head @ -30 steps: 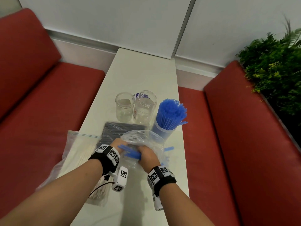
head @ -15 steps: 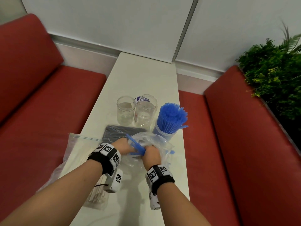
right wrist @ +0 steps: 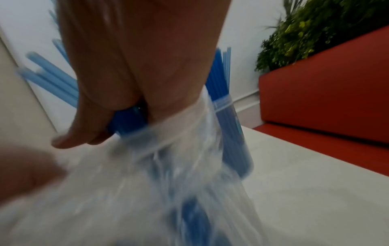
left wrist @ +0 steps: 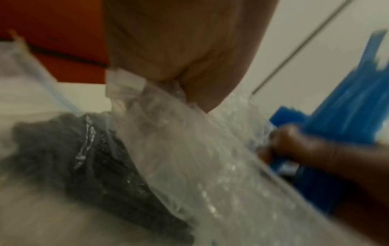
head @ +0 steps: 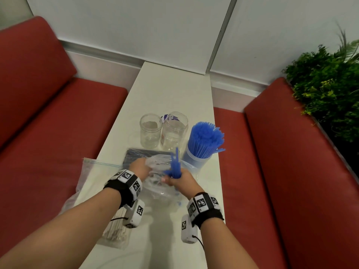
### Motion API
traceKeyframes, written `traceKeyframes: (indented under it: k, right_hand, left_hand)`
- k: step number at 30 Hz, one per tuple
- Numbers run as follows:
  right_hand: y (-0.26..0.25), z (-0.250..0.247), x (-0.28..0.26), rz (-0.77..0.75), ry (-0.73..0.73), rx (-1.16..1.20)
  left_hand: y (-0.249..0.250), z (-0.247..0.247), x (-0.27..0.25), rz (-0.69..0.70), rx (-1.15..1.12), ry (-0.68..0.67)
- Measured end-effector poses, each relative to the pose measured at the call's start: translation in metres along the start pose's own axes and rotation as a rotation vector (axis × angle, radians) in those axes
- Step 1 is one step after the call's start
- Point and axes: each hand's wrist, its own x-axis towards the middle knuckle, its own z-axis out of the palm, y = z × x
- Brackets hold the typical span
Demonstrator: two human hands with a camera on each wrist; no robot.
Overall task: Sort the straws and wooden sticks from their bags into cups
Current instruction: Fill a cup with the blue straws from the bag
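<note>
At the lower left of the head view a zip-top bag of wooden sticks (head: 114, 228) lay flat on the white desk (head: 174, 90), pale and thin through the film. Just right of it the left hand (head: 138, 168) pinched the rim of the crinkled clear bag (head: 155, 183), which lay partly over a dark bag of black straws (head: 136, 155). Centre frame, the right hand (head: 179, 178) was curled round a small bunch of blue straws (head: 174, 164) — stiff, slender tubes pointing up out of the bag's mouth. Above stood two clear empty jars (head: 151, 131), and to the right a cup (head: 194, 162) already packed with blue straws. To do this step well, the left hand should probably hold the slack film down and open while the right lifts the bunch straight — keeping the ends level for the crowded cup.
</note>
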Motion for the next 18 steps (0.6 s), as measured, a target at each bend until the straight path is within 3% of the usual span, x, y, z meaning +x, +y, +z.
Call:
traceKeyframes:
  k: [5,8,14,18]
  right_hand:
    - [-0.047,-0.018,-0.005,-0.141,0.112,0.215]
    - [-0.073,-0.032,-0.005,-0.188,0.191,0.169]
    - [-0.090,-0.038,-0.001,-0.106,0.106,-0.029]
    - [-0.096,-0.033,-0.002,-0.132,0.134,0.033]
  left_hand:
    - [0.001,0.010,-0.003,0.031,0.289,0.000]
    - [0.003,0.011,0.000,0.042,0.279,-0.021]
    - [0.004,0.010,-0.001,0.015,0.260,-0.101]
    - [0.002,0.014,-0.003,0.062,0.202,-0.117]
